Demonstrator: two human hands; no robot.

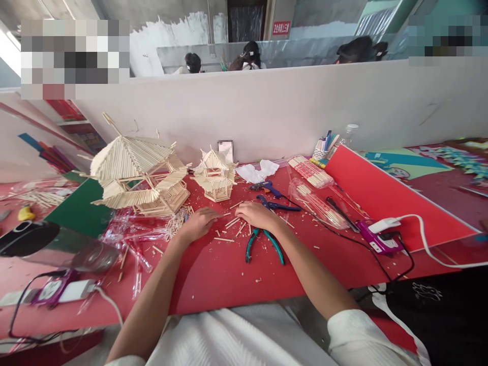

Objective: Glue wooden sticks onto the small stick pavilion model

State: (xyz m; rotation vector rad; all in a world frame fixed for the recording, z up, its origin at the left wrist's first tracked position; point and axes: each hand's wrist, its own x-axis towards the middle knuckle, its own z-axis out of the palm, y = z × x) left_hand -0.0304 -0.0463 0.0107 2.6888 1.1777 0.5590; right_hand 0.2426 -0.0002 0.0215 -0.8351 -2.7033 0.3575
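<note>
My left hand point(201, 222) is over the red table with its fingers drawn together, pointing right. A short wooden stick shows at its fingertips; whether it is gripped is unclear. Across a small gap, my right hand point(258, 214) curls its fingers down over loose cut wooden sticks point(231, 222); anything inside the fingers is hidden. Green-handled pliers point(249, 246) lie spread below the right wrist, which partly covers them. Behind the hands stands a small pavilion model of sticks point(216, 175). A larger stick pavilion point(133, 173) is at the left.
A blue glue gun point(267, 188) and blue-handled pliers point(280, 205) lie beyond my right hand. Packs of sticks point(312, 172), a purple power strip point(375, 239) and trailing cords are right. A bottle point(64, 246) lies left. A white partition point(267, 112) backs the red table point(217, 284).
</note>
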